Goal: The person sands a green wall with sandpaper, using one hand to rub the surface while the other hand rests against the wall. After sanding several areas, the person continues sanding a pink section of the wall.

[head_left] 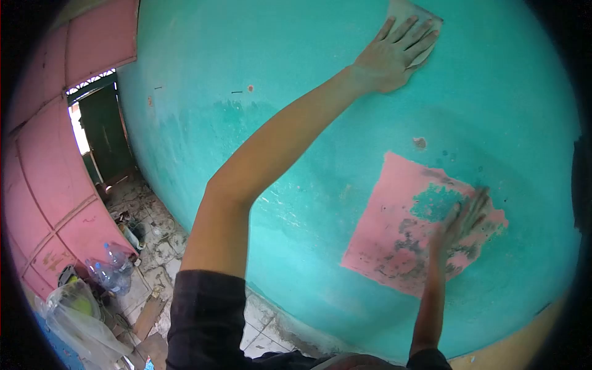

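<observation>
High on the turquoise wall (308,31), my left hand (394,58) lies flat with its fingers spread over a pale sheet (407,9), pressing it to the wall. Lower right, my right hand (462,222) rests against a pink patch (382,216) with rough edges, its fingers apart and slightly blurred. Grey-black stains and a turquoise remnant (428,200) mark that patch. Nothing shows in my right hand, though its palm side is hidden.
A pink panel (52,179) and a dark green door (105,129) stand at the left. Plastic bottles (111,277), a clear plastic bag (77,314) and a board (148,317) lie on the littered tiled floor (259,314). Small nails stick out of the wall.
</observation>
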`<action>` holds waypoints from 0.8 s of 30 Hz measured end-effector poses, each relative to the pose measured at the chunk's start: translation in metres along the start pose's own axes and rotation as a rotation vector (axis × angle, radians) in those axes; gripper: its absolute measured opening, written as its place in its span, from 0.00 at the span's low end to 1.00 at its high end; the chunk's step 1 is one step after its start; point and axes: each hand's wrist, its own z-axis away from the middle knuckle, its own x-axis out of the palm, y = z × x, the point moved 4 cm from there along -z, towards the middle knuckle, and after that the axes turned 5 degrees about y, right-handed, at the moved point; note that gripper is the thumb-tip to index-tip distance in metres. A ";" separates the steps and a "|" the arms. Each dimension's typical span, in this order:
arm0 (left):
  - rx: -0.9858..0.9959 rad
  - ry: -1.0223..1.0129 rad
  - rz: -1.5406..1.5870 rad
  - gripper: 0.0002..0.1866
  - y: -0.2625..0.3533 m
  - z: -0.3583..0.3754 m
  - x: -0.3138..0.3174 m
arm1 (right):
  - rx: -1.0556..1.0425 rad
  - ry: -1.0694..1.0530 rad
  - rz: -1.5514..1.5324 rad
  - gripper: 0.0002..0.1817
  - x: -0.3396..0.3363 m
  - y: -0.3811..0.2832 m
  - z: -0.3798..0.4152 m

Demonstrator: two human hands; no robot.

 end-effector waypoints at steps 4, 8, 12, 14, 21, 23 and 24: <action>-0.460 -0.396 0.087 0.40 -0.073 0.054 -0.046 | -0.021 0.013 -0.104 0.29 0.015 -0.027 0.005; -1.129 -0.209 0.221 0.32 -0.152 0.152 -0.099 | -0.067 0.039 -0.025 0.28 0.017 -0.030 0.010; -0.485 -0.260 -0.484 0.35 -0.109 0.127 -0.017 | -0.085 0.090 0.006 0.27 0.020 -0.036 0.008; -0.147 -0.078 0.229 0.32 -0.018 0.084 -0.007 | -0.095 0.106 -0.007 0.27 0.020 -0.036 0.009; -0.693 0.240 -0.037 0.30 -0.164 0.142 -0.020 | -0.168 0.025 -0.033 0.27 0.008 -0.003 0.033; -0.895 0.255 -0.180 0.29 -0.233 0.158 -0.033 | -0.194 -0.146 -0.103 0.26 0.005 0.011 0.034; -0.865 0.275 -0.161 0.29 -0.226 0.126 -0.030 | -0.178 -0.113 -0.089 0.26 0.001 0.017 0.033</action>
